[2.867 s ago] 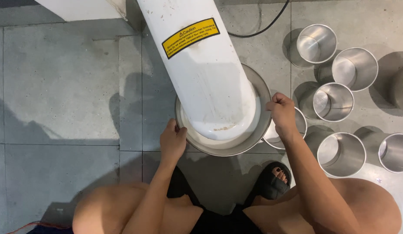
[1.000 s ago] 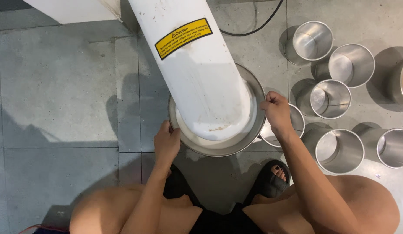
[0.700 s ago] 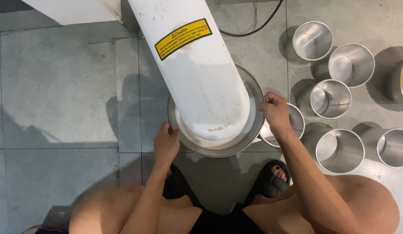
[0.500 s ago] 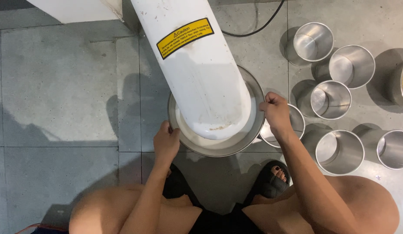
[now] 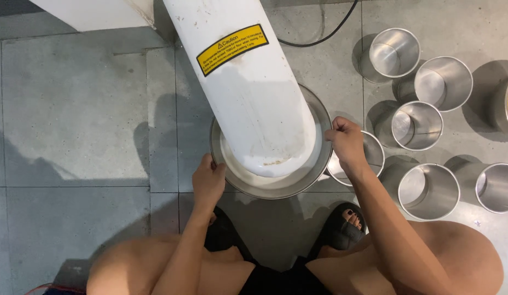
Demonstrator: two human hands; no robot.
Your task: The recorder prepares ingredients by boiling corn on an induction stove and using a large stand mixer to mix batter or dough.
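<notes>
Bowl [image 5: 276, 183] sits on the floor [image 5: 74, 125] beneath the white machine head [image 5: 254, 93]. Left hand [image 5: 209, 180] grips the near-left rim, fingers closed on it; right hand [image 5: 347, 143] grips the right rim likewise (beside small metal cups [image 5: 429, 191]). Even, opposed pressure probably keeps it level.

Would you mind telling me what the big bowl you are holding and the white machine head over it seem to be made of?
The bowl looks like stainless steel: its silvery, brushed rim shines like the small round tins beside it. The machine head seems to be white painted metal or hard plastic; its smooth, glossy, scuffed surface leaves that open. The left hand and right hand grip the rim.
</notes>
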